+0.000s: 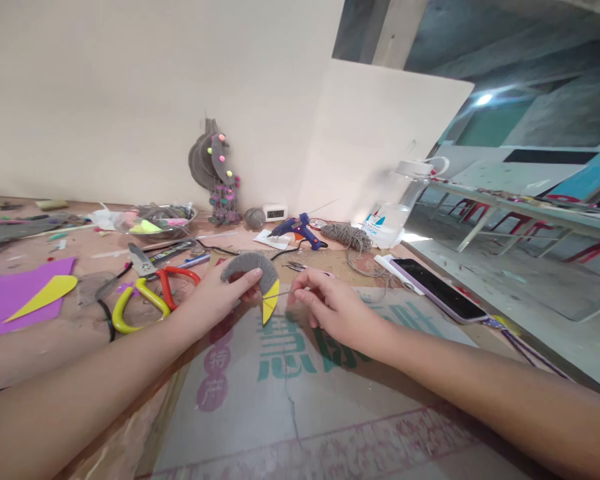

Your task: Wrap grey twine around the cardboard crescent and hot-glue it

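A crescent shape (258, 267) is wrapped in grey yarn for most of its length, with its lower tip bare and yellow. My left hand (230, 290) pinches it by its left side, thumb on top. A strand of grey yarn (281, 294) runs from the yellow tip to my right hand (330, 303), whose thumb and forefinger are closed on it. A loose strand end (294, 417) hangs or lies lower down over the printed cardboard sheet (380, 407) beneath both hands.
Scissors (145, 300) with yellow and red handles lie left of my left hand, near purple sheets (25, 297). Behind are a blue glue gun (300, 231), tangled yarn (347, 237) and a water bottle (395, 200). A phone (440, 288) lies right. A pompom-trimmed hanging ornament (215, 167) stands out against the board.
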Demonstrator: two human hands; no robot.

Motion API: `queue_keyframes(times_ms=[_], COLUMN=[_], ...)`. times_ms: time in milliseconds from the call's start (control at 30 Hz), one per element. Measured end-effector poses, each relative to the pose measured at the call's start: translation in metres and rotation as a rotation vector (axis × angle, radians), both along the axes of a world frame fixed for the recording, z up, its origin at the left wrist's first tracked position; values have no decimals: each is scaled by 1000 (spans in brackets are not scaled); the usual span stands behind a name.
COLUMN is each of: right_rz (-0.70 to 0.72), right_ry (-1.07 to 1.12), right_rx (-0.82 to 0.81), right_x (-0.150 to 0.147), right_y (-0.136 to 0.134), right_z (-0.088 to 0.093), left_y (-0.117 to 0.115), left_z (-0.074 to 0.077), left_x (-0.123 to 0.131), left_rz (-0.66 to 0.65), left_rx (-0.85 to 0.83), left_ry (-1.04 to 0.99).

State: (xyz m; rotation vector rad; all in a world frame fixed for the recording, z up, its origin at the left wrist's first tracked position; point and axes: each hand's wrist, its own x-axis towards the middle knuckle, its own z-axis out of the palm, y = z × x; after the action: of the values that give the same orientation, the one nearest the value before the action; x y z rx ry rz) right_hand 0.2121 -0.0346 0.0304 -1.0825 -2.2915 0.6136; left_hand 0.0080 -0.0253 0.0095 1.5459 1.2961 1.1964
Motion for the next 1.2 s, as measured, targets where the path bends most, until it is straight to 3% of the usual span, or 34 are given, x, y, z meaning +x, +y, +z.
queue_keyframes(times_ms=[333, 1200], right_rz=[-172, -184], right_ry=[57, 105], right_rx=[-61, 0], right_x=[8, 7], right_y=[25, 22], right_z=[-14, -14], left_y=[-2, -10], left_z=[3, 9], left_x=[0, 1], left_rz=[-90, -170], left_rx=[-19, -74], left_ry=[92, 99])
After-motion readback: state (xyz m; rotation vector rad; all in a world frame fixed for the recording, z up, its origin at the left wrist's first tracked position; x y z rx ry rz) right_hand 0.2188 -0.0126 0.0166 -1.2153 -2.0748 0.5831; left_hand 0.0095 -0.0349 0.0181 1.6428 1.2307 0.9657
